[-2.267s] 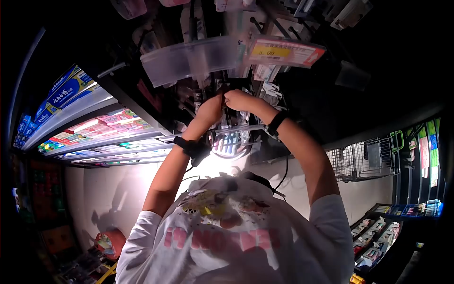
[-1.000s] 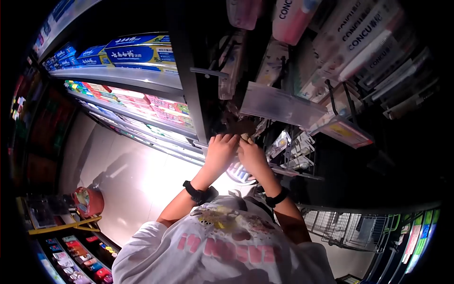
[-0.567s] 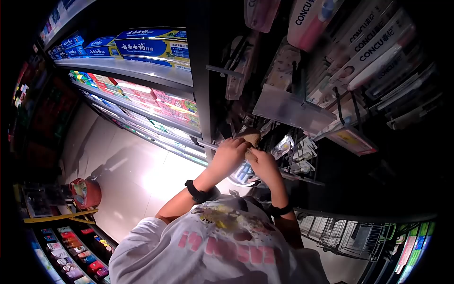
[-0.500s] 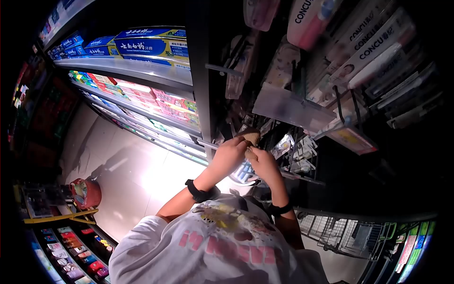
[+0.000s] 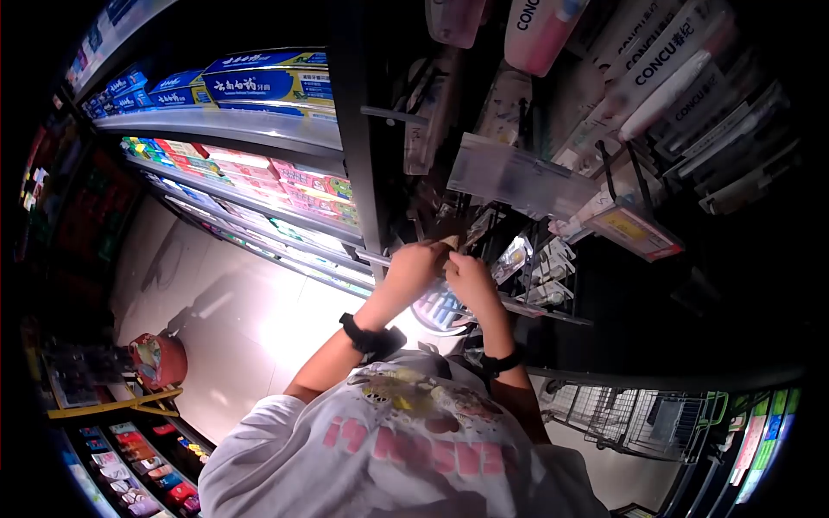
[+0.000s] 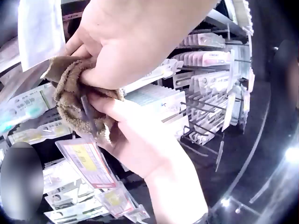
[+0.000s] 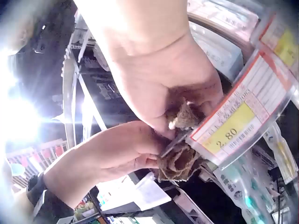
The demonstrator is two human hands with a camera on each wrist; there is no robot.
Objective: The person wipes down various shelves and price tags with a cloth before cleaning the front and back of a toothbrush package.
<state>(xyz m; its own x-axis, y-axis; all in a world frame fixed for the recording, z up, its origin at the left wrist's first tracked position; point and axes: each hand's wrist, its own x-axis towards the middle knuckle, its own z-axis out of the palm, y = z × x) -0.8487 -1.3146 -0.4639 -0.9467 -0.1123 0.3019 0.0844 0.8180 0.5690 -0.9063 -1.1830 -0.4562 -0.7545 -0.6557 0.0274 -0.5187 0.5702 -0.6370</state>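
Observation:
A brown terry cloth (image 6: pixel 70 100) is bunched and folded around a thin dark display hook (image 6: pixel 88 116). My left hand (image 5: pixel 414 268) grips the cloth from above, its fingers curled into the folds. From the other side my right hand (image 5: pixel 471 281) pinches the cloth close to the hook. The right wrist view shows the cloth (image 7: pixel 180 163) on both sides of the rod, with the fingertips partly hidden in it. Just beside the hands stands a price tag (image 7: pixel 233 123) reading 2.80.
Packaged toothbrushes (image 5: pixel 665 52) hang on hooks at the upper right, above clear label holders (image 5: pixel 518 177). Toothpaste boxes (image 5: pixel 268 86) line lit shelves on the left. A wire shopping cart (image 5: pixel 630 419) stands at the lower right, a red bin (image 5: pixel 160 358) at the lower left.
The head view has turned, bringing the toothpaste shelves closer to the middle. Both hands stay together at the hooks; less of the brown cloth shows above them than half a second ago.

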